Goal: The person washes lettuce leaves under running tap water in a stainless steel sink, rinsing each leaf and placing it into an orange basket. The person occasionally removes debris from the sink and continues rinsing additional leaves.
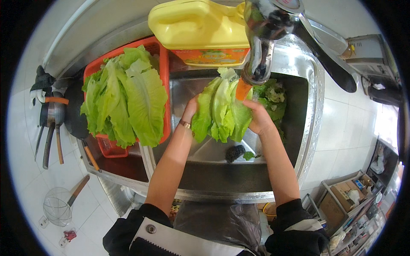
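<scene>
Over the right basin of the metal sink (pixel 230 181), a bunch of green lettuce leaves (pixel 222 109) is held between my two hands. My left hand (pixel 189 112) is closed round its left side, with the fingers mostly hidden behind the leaves. My right hand (pixel 259 118) grips the right side, thumb toward the top. Just above is the tap spout (pixel 259 64); something orange (pixel 243 89) shows below its mouth, touching the leaves. A dark scourer-like clump (pixel 234 153) and a small leaf scrap (pixel 248 156) lie on the basin bottom. More greens (pixel 275 100) sit at the basin's right side.
An orange basket (pixel 164 85) heaped with lettuce (pixel 128 98) stands over the left basin. Behind the sink is a yellow jug (pixel 198 25). The black tap lever (pixel 329 55) reaches out rightward. Pans and ladles (pixel 53 115) hang at left, near a wire strainer (pixel 57 206).
</scene>
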Tool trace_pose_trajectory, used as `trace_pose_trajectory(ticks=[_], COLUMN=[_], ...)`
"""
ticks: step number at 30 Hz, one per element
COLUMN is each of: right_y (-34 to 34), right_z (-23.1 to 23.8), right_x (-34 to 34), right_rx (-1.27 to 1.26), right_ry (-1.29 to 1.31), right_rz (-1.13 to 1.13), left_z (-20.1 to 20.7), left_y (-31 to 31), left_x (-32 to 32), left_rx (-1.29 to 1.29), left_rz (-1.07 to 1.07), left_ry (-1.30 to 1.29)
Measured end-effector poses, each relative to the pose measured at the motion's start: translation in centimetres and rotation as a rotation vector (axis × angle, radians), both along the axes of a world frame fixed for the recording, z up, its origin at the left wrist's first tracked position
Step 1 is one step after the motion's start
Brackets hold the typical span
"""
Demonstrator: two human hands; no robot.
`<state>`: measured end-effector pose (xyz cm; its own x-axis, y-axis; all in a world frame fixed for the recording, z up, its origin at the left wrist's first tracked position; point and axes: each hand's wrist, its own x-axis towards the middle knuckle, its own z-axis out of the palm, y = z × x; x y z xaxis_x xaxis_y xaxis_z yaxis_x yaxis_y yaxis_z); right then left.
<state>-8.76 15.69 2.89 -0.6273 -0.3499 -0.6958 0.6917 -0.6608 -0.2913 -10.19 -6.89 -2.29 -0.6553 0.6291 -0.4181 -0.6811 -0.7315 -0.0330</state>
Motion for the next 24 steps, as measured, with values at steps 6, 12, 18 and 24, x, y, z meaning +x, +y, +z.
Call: trace_pose_trajectory(ticks=[6, 12, 18, 24], right_y=[-0.2, -1.7, -0.7, -0.1], right_z=[1.2, 1.7, 0.5, 1.4], right_x=[0.6, 3.4, 3.4, -0.2], right_rx=[0.098, 0.282, 0.207, 0.318], right_ry=[0.08, 0.292, -0.101, 0.218], right_rz=[0.026, -0.004, -0.106, 0.124], left_z=[0.0, 2.4, 5.8, 8.2], left_y=[1.6, 4.8, 4.4, 6.8], left_x=[0.6, 2.4, 2.5, 0.6], left_rx=[-0.472, -1.056, -0.775, -0.602], left_rz=[0.002, 0.128, -0.311, -0.049], left_ry=[0.091, 0.315, 0.447, 0.563])
